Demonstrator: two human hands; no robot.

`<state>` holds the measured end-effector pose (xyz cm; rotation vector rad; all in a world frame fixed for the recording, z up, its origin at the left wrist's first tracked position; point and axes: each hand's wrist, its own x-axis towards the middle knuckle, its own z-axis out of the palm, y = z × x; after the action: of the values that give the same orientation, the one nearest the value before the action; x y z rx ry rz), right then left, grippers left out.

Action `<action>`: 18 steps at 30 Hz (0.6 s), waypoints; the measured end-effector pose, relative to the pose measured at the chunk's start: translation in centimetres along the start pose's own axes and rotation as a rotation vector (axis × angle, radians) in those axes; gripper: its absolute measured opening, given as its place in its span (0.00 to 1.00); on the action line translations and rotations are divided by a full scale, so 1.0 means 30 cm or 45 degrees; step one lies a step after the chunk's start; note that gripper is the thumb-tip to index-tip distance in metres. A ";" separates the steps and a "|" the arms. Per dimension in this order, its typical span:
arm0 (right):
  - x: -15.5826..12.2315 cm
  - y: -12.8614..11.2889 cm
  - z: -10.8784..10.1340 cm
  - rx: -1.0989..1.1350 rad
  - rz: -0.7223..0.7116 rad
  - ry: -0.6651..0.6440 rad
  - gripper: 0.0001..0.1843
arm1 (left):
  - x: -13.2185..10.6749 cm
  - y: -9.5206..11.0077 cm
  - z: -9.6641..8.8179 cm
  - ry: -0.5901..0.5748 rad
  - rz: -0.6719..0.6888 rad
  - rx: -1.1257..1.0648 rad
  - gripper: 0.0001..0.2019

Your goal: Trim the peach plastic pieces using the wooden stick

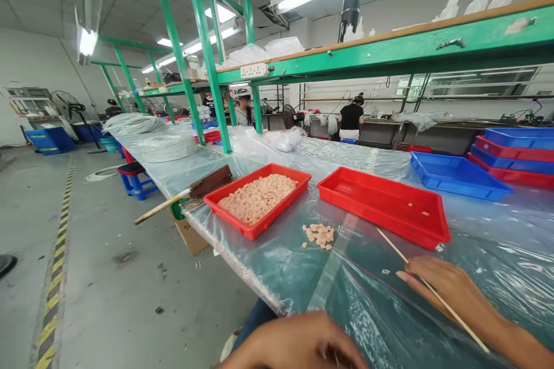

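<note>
My right hand is closed around a thin wooden stick, whose far tip points toward the long red tray. That tray holds only a few small pale pieces. At the bottom edge my left hand is curled and partly cut off, so what its fingers hold, if anything, is hidden. A small heap of pale beige pieces lies on the plastic-covered table ahead of my hands. Left of the heap, another red tray is filled with many similar pieces.
A wooden-handled brush-like tool juts over the table's left edge. A blue tray and stacked trays stand at the right. A green shelf frame crosses above the table. A person is in the background.
</note>
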<state>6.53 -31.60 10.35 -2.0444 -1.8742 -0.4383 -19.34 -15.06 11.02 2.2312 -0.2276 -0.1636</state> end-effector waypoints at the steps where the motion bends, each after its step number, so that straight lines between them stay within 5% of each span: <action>1: 0.004 -0.002 -0.004 -0.002 -0.031 0.024 0.14 | 0.023 0.029 -0.055 0.114 -0.031 0.090 0.14; 3: 0.013 -0.003 0.000 0.021 -0.085 0.084 0.14 | 0.074 0.043 -0.147 0.409 -0.152 0.554 0.13; 5: 0.018 0.000 0.020 0.080 -0.107 0.138 0.13 | 0.123 0.005 -0.206 0.487 -0.209 0.724 0.17; 11: 0.014 -0.013 0.083 0.335 0.160 0.195 0.16 | 0.239 -0.144 -0.260 0.255 -0.102 1.058 0.17; 18: 0.034 -0.056 0.042 0.689 0.660 0.146 0.15 | 0.307 -0.160 -0.302 -0.015 0.017 1.224 0.12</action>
<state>4.96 -30.02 9.72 -1.9581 -1.1561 0.0815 -8.08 -7.27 12.49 3.1801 -0.3830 -0.0580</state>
